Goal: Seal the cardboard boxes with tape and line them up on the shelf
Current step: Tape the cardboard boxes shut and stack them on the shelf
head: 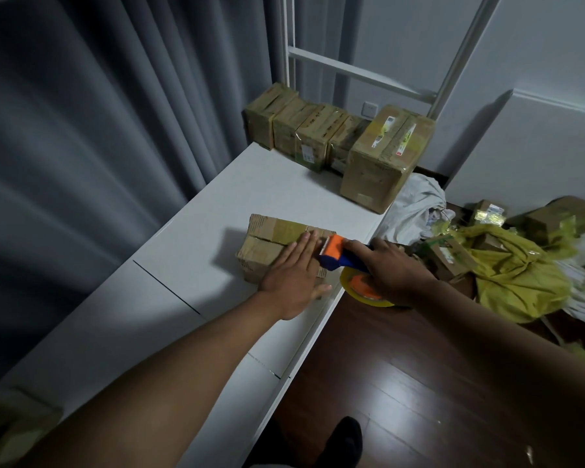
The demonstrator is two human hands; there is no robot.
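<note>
The box (277, 246) lies flat near the front edge of the white shelf (190, 251), and everything else in the room can be placed from it. The left hand (293, 276) lies palm down on the box's near end, fingers straight and close together, pressing on the lid; the fingertips reach the strip of yellowish tape that runs across the top. Just to the right of the box, touching its right edge, sits the orange head of the tape gun (335, 255), its toothed blade against the cardboard beside the left hand's fingertips. The right hand (390, 265) grips the gun's blue handle, fingers curled around it, and the yellow tape roll (362, 288) hangs below that hand, past the shelf's edge and over the dark wood floor (368, 366).

Behind the box, at the far end of the shelf, stands a row of boxes (304, 133), already taped and set side by side against the white frame (352, 70). A big box (382, 160) closes that row on the right, wrapped in clear tape with labels on top.

To the right of the box, down on the floor, lies a heap: a yellow bag (514, 275), a white cloth (412, 204) and several small cartons (450, 255), some open. To the left of the box, beyond the shelf, hangs a grey curtain (98, 130). A dark shoe (347, 437) shows on the floor well in front of the box.
</note>
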